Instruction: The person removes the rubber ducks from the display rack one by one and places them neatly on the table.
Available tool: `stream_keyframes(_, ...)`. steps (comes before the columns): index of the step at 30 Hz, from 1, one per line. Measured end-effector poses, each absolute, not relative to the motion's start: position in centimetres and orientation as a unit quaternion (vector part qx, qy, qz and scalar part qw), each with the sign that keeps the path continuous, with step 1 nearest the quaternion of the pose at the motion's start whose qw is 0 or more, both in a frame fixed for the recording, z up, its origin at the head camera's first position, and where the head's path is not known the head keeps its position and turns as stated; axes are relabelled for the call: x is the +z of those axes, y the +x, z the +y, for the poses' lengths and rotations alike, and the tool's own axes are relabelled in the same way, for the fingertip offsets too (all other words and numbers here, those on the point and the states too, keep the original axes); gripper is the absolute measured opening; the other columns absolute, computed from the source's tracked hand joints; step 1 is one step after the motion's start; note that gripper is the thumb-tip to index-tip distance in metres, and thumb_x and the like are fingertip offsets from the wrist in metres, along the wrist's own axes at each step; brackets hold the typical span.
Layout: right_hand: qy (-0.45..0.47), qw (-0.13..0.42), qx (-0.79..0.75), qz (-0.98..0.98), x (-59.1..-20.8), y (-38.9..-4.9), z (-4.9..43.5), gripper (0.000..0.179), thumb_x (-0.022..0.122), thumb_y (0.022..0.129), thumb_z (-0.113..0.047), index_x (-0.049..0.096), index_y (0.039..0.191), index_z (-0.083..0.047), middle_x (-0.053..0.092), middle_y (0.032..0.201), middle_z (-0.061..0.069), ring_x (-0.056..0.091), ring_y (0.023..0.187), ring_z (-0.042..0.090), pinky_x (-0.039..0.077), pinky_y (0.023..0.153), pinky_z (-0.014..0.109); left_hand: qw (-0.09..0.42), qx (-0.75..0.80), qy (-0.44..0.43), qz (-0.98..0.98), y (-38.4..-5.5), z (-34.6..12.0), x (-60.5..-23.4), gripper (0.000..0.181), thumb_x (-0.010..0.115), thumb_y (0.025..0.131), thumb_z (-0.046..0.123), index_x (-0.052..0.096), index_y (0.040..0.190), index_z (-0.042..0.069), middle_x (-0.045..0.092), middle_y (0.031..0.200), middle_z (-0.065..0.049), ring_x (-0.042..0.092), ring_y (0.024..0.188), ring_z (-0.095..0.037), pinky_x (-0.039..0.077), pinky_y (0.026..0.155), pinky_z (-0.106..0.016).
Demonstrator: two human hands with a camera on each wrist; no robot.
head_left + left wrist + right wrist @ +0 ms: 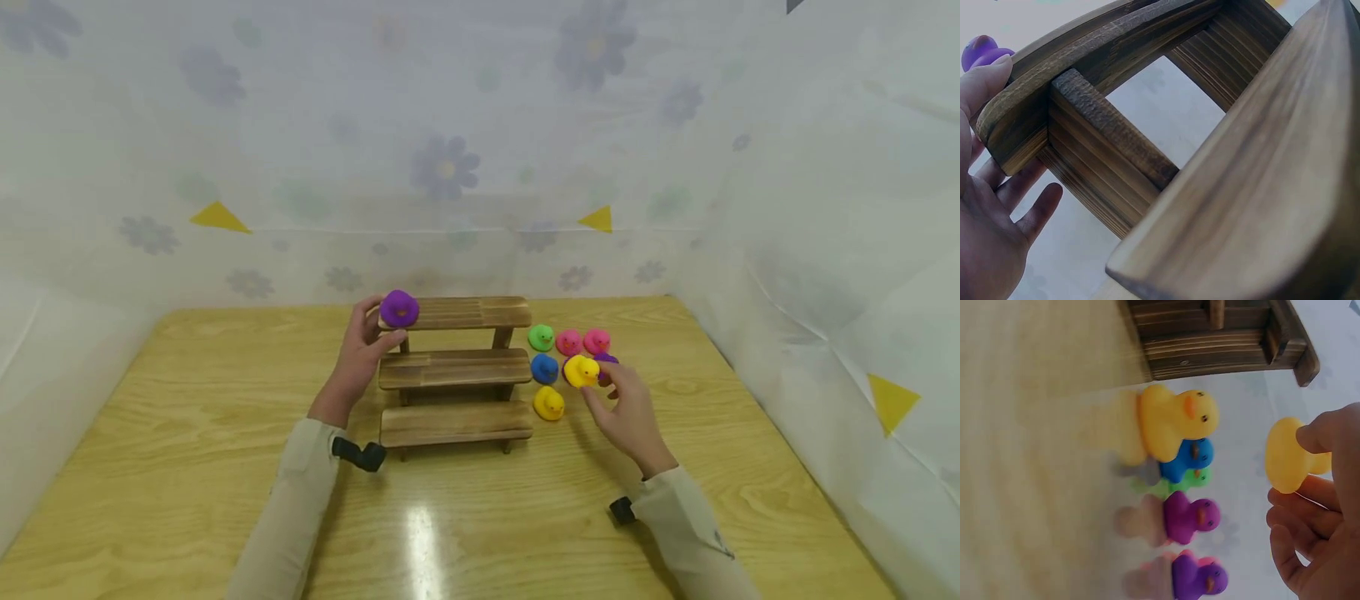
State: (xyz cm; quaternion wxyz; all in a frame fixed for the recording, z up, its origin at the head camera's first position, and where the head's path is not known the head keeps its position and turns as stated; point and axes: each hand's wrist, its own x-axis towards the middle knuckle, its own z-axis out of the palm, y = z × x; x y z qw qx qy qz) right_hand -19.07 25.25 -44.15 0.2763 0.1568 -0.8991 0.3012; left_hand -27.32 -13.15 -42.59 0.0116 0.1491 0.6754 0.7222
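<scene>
My left hand [358, 358] grips the left end of the top step of a wooden three-tier stand [456, 368], thumb in front and fingers behind. On that end sits a purple rubber duck [399, 309], close to the thumb in the left wrist view. To the right of the stand, my right hand [624, 408] pinches a yellow rubber duck [581, 372] between thumb and fingers, held above the table. Beneath it, purple ducks [1191, 519] are partly hidden in the head view. Another yellow duck [549, 403] stands beside the lowest step.
Blue [544, 368], green [541, 337] and two pink ducks [569, 342] are grouped on the wood-grain table [225, 467] right of the stand. A flowered white sheet [480, 108] closes off the back and sides, with yellow triangles on it. Dark wrist cameras [360, 454] jut from both sleeves.
</scene>
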Motion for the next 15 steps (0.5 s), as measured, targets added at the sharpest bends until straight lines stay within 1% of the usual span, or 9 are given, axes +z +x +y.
stream_keyframes(3,0.142,0.250,0.299,-0.910,-45.0,-18.8,26.0,0.034,0.076,0.078,-0.001,0.063,0.109,0.006,0.064,0.096,0.018,0.058,0.080,0.028,0.049,0.061,0.033,0.019,0.719,0.138,0.680,-27.2,-13.1,-42.5,0.056,0.057,0.097,0.014,0.025,0.143,0.014,0.041,0.149,-0.013,0.051,0.118,-0.010,0.044,0.089,-0.024)
stream_keyframes(7,0.129,0.217,0.290,-0.923,-45.8,-18.5,26.6,0.034,0.075,0.079,-0.003,0.063,0.109,0.007,0.065,0.095,0.019,0.057,0.079,0.025,0.049,0.061,0.032,0.021,0.717,0.131,0.684,-27.2,-13.3,-42.6,0.057,0.057,0.097,0.013,0.024,0.144,0.014,0.043,0.148,-0.013,0.052,0.113,-0.008,0.043,0.088,-0.025)
stream_keyframes(11,0.122,0.201,0.283,-0.930,-46.2,-18.5,27.0,0.034,0.076,0.078,-0.004,0.064,0.108,0.008,0.065,0.094,0.019,0.057,0.077,0.026,0.049,0.059,0.031,0.019,0.715,0.131,0.687,-27.3,-13.4,-42.6,0.057,0.057,0.096,0.012,0.025,0.143,0.014,0.043,0.147,-0.014,0.053,0.111,-0.008,0.043,0.088,-0.025)
stream_keyframes(15,0.117,0.152,0.274,-0.942,-46.4,-18.6,27.4,0.034,0.075,0.079,-0.006,0.064,0.109,0.005,0.067,0.093,0.018,0.058,0.076,0.025,0.048,0.062,0.031,0.019,0.714,0.138,0.686,-27.4,-13.2,-42.5,0.055,0.057,0.097,0.013,0.026,0.142,0.014,0.043,0.146,-0.014,0.052,0.113,-0.009,0.043,0.088,-0.026)
